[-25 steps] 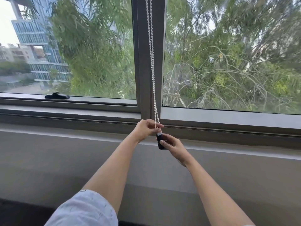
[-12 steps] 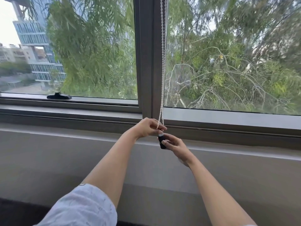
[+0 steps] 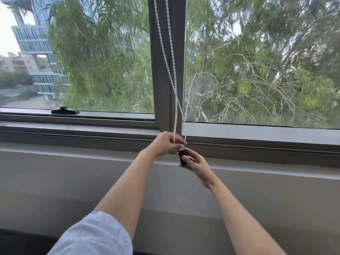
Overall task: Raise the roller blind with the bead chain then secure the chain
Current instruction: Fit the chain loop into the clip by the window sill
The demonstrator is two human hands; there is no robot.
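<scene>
A white bead chain hangs in two strands down the front of the grey window post, the strands slanting from upper left to lower right and drawing together just above the sill rail, where both run into a person's two hands. The left hand, at the foot of the post, is curled with thumb and fingers pinched closed on the chain's lower end. Directly below it, the right hand grips a small black chain holder with a pale cap, thumb pressed across its front and fingers wrapped behind; the holder sits upright, touching the left hand's fingertips. Whether the chain is seated inside the holder cannot be told. One rolled pale sleeve shows on the left arm, well below the post; the right forearm is bare. To either side of the post lie two panes of glass, and no blind fabric crosses either one. A single black window handle rests on the lower frame well left of the post. Below the post runs a grey wall ledge. Beyond the panes, green trees fill most of the view, with one glass tower far left of the post.
</scene>
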